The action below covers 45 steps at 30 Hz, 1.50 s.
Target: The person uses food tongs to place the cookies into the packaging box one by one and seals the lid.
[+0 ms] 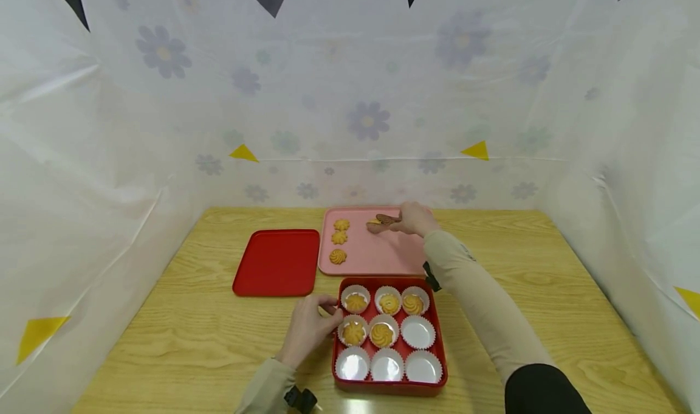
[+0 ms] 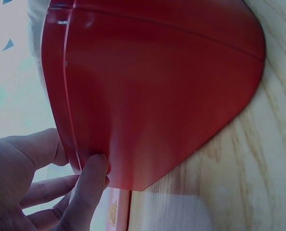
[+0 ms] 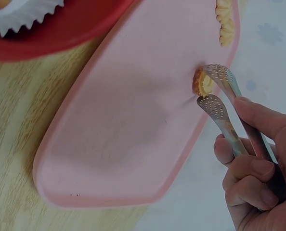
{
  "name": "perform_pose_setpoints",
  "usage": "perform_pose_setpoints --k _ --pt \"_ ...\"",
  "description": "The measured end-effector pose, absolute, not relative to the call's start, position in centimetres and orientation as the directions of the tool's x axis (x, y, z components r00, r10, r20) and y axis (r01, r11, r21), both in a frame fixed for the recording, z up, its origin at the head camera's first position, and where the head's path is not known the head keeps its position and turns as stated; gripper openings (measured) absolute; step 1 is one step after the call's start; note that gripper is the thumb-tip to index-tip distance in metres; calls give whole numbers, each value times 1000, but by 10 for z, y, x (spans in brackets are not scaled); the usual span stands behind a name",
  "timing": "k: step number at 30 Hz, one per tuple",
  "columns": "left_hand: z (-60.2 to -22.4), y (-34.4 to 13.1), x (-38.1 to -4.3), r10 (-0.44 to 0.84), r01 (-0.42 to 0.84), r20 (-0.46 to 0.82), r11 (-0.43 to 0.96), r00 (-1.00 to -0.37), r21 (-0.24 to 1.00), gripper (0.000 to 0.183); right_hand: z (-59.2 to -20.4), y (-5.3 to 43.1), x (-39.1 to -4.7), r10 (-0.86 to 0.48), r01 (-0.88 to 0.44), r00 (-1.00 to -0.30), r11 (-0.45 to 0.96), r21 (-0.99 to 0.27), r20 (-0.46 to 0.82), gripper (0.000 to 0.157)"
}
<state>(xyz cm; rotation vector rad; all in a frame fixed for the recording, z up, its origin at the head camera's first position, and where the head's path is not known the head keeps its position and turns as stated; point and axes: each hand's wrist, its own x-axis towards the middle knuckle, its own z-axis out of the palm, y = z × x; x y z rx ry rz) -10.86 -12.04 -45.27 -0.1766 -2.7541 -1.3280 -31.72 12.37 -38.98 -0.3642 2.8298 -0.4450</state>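
My right hand (image 1: 418, 219) grips metal tongs (image 3: 220, 72) with perforated tips over the far part of the pink tray (image 1: 383, 259). Between the tong tips is a piped butter cookie (image 3: 205, 83), tilted up near the tray surface. At the near edge of the table, my left hand (image 1: 308, 327) pinches the left rim of a red box (image 1: 391, 389) between thumb and fingers. Inside the box stand white paper cups in three rows. The back-row cups and two middle-row cups hold cookies (image 1: 381, 335); the middle-right cup (image 1: 418, 332) and the front-row cups hold none.
Three cookies (image 1: 338, 238) lie in a column along the pink tray's left side. A flat red lid (image 1: 277, 262) rests left of the tray on the wooden table (image 1: 180, 341). A pale flowered sheet (image 1: 366, 98) hangs behind and on both sides.
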Motion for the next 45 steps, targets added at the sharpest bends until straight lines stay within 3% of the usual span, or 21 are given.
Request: perform_pose_setpoints --k 8,16,23,28,45 --pt "-453 -122 -109 64 139 127 614 -990 777 20 -383 131 -312 -299 -213 -932 910 -354 -206 36" --pt "-453 -122 -109 63 132 118 606 -991 784 20 -372 144 -303 -354 -271 -920 885 -378 -170 29" --pt "-452 -122 -109 53 132 127 627 -990 767 20 -358 162 -286 -436 -357 -890 848 -392 -135 38" --pt "-453 -123 -108 45 118 116 634 -992 765 19 -343 177 -261 -505 -438 -857 816 -378 -97 24" --pt "-452 -123 -106 43 95 87 612 -995 785 20 -319 239 -169 -600 -571 -800 775 -271 -30 14"
